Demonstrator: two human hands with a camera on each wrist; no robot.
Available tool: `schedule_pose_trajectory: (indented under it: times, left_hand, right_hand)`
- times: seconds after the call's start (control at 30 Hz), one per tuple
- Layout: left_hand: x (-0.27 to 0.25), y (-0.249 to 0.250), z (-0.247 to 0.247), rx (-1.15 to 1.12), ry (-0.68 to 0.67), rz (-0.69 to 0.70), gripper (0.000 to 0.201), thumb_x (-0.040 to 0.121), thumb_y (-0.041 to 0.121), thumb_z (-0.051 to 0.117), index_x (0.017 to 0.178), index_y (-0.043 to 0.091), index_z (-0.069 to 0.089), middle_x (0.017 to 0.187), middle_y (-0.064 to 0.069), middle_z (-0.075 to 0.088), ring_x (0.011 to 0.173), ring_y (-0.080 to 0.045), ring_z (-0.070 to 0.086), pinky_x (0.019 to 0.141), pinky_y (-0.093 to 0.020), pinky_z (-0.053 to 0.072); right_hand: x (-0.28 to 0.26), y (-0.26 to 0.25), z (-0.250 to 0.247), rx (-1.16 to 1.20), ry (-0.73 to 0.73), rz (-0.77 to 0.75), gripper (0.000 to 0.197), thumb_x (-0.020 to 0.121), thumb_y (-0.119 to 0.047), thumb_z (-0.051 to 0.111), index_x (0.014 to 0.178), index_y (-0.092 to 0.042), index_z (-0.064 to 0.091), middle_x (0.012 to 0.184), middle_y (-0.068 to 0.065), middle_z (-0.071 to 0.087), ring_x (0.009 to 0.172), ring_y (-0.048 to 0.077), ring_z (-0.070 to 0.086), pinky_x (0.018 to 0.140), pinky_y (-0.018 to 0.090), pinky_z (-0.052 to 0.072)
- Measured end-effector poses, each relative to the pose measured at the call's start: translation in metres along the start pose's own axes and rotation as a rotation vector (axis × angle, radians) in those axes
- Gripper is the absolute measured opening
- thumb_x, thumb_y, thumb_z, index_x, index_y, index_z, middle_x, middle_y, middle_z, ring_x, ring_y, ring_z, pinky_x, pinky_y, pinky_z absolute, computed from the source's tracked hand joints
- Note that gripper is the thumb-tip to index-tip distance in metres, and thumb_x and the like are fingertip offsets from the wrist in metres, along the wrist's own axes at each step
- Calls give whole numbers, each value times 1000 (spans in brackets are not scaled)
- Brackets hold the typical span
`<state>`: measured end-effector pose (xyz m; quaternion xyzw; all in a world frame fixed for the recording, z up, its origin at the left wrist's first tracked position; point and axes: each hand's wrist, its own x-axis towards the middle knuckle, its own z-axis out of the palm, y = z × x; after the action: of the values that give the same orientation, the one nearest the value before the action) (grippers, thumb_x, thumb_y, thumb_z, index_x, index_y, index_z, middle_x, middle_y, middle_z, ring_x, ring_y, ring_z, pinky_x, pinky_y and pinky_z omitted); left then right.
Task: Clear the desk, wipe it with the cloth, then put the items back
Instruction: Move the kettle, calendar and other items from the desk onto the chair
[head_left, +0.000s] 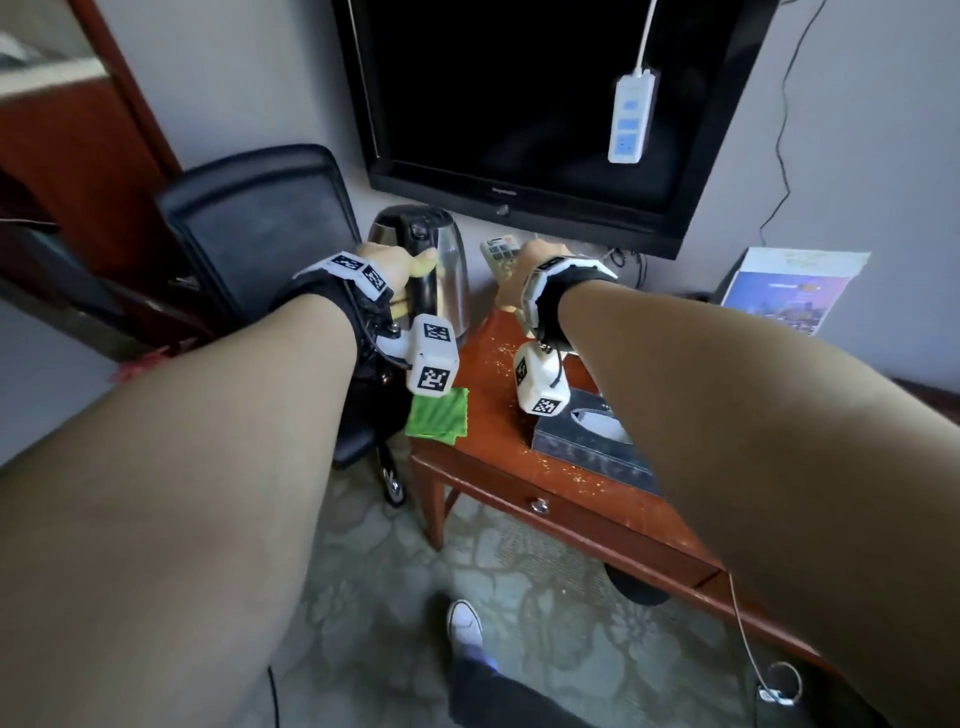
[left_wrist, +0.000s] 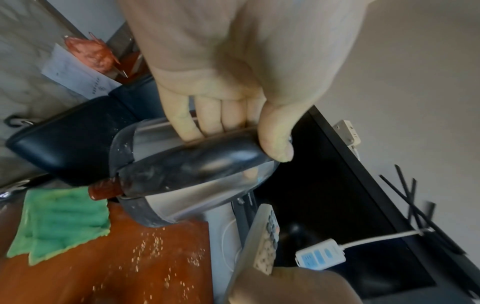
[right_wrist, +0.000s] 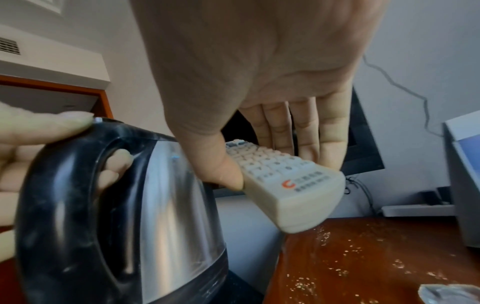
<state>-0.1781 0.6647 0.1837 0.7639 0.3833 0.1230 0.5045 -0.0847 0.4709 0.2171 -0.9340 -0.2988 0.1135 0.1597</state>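
Note:
A steel kettle (head_left: 447, 270) with a black handle is at the back left corner of the wooden desk (head_left: 498, 431). My left hand (head_left: 400, 270) grips its handle, fingers wrapped round and thumb on top (left_wrist: 278, 148). The kettle (left_wrist: 197, 185) looks tilted and lifted off the wood. My right hand (head_left: 524, 265) holds a beige remote (right_wrist: 293, 185) in the air beside the kettle (right_wrist: 168, 205), thumb on one edge and fingers under it. A folded green cloth (head_left: 439, 415) lies at the desk's left edge. Yellowish crumbs are scattered over the desk top (right_wrist: 363, 267).
A dark tissue box (head_left: 587, 436) sits on the desk under my right forearm. A black TV (head_left: 519, 104) with a hanging white power strip (head_left: 631, 119) is on the wall behind. A black chair (head_left: 260, 223) stands to the left, and a brochure stand (head_left: 789, 291) at the back right.

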Motion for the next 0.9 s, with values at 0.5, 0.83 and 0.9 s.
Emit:
schedule_pose_trajectory:
  times: [0.5,0.83,0.9]
  left_hand:
    - [195,-44,-118,-172,-21,-227,38,78,32,80,105,7,72,88,-8,75,40,-11,57,85,-39,57]
    - [350,-83,-179,-99,-98,-275,33,84,29,75,107,6,70,88,-8,74,51,-12,63,76,-35,58]
    - [392,-98,-187,-71,-156,-285,36,83,30,76,109,6,69,105,-11,74,69,-19,68,87,-43,58]
  right_hand:
    - [233,-143,79,-59,-131,0,33,74,-24,70,100,-15,52,78,5,52,73,26,58,49,24,35]
    - [353,-226,147,-39,-164,76,34,78,-26,70,103,-17,49,86,7,53,79,27,56,56,28,38]
    - [380,-240,167,-31,-166,129,38,79,-25,71,110,-14,53,93,8,54,81,28,56,62,31,41]
